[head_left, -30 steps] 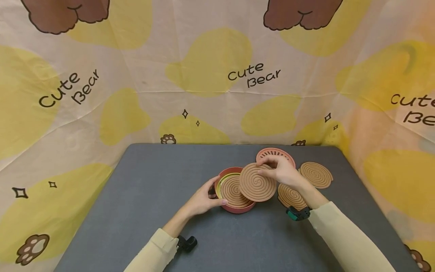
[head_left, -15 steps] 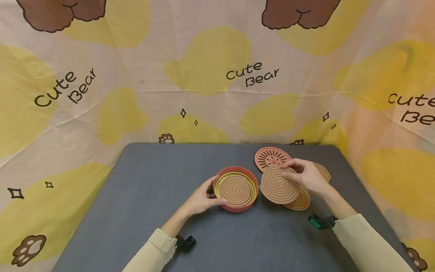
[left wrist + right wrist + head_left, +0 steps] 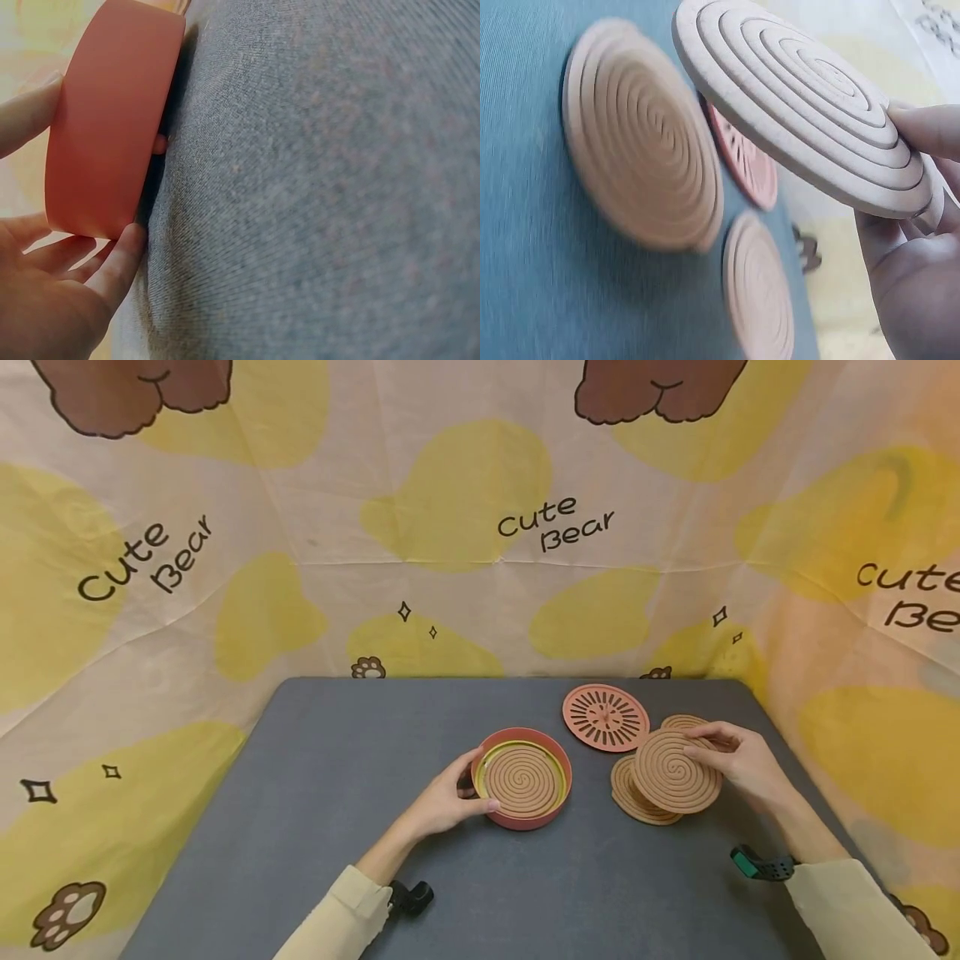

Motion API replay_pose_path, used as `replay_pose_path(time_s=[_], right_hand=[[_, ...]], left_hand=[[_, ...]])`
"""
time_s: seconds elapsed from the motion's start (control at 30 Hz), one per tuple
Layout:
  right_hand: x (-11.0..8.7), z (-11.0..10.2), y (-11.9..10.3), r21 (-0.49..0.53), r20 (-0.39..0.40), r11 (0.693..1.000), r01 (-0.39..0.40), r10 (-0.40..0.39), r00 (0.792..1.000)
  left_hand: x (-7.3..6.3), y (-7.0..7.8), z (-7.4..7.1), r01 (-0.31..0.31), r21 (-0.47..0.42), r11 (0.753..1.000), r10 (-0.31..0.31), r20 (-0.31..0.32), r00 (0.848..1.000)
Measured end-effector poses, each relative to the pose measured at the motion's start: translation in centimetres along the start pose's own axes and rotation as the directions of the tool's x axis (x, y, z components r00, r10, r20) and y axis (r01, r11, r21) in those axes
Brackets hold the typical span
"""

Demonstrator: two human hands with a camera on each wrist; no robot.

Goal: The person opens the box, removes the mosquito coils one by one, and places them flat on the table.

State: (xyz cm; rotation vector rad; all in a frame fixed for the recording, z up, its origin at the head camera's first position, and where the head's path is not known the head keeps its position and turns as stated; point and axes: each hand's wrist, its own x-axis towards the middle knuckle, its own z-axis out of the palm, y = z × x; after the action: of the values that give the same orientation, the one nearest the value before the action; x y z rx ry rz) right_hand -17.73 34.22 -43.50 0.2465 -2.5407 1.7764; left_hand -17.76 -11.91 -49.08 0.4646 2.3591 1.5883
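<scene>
Red container (image 3: 112,120), underside (image 3: 152,187) apparently dark.

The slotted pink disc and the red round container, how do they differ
The slotted disc is thin and flat; the container has a deep wall. The disc lies untouched on the table, while the left hand grips the container. The disc has slits; the container holds a spiral coil. Both are round and reddish.
</scene>
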Motion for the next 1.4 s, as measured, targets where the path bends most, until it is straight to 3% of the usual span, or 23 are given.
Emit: replay_pose_path(time_s=[0.23, 0.33, 0.43, 0.67, 1.03, 1.23, 1.4], right_hand=[[-1.2, -3.0, 2.7, 0.222, -0.027, 0.975, 0.002, 0.004, 1.0], [-1.7, -4.1, 4.1, 0.267, -0.032, 0.964, -0.005, 0.014, 0.999], [-2.3, -5.2, 5.2, 0.247, -0.027, 0.968, -0.052, 0.06, 0.998], [-3.1, -6.7, 6.2, 0.073, -0.027, 0.981, -0.181, 0.183, 0.983], [-3.6, -7.2, 7.4, -0.18, 0.043, 0.952, -0.248, 0.26, 0.965], [-3.6, -6.3, 7.2, -0.321, 0.03, 0.93, -0.176, 0.196, 0.98], [-3.4, -5.9, 6.9, -0.483, 0.013, 0.874, -0.06, 0.075, 0.997]], left_hand=[[-0.9, 2.8, -0.2, 0.001, -0.051, 0.999, 0.001, 0.04, 0.999], [-0.6, 1.9, -0.2, -0.003, -0.044, 0.999, 0.005, 0.04, 0.999], [0.0, 0.3, 0.0, -0.007, -0.03, 1.0, 0.008, 0.03, 1.0], [0.1, -0.5, -0.2, -0.019, 0.009, 1.0, 0.019, 0.013, 1.0], [0.1, -0.3, -0.3, -0.006, 0.023, 1.0, 0.006, 0.009, 1.0], [0.1, -0.4, -0.3, 0.002, 0.031, 1.0, -0.002, 0.015, 1.0], [0.2, -0.5, -0.3, -0.003, 0.033, 0.999, 0.002, 0.023, 1.0]])
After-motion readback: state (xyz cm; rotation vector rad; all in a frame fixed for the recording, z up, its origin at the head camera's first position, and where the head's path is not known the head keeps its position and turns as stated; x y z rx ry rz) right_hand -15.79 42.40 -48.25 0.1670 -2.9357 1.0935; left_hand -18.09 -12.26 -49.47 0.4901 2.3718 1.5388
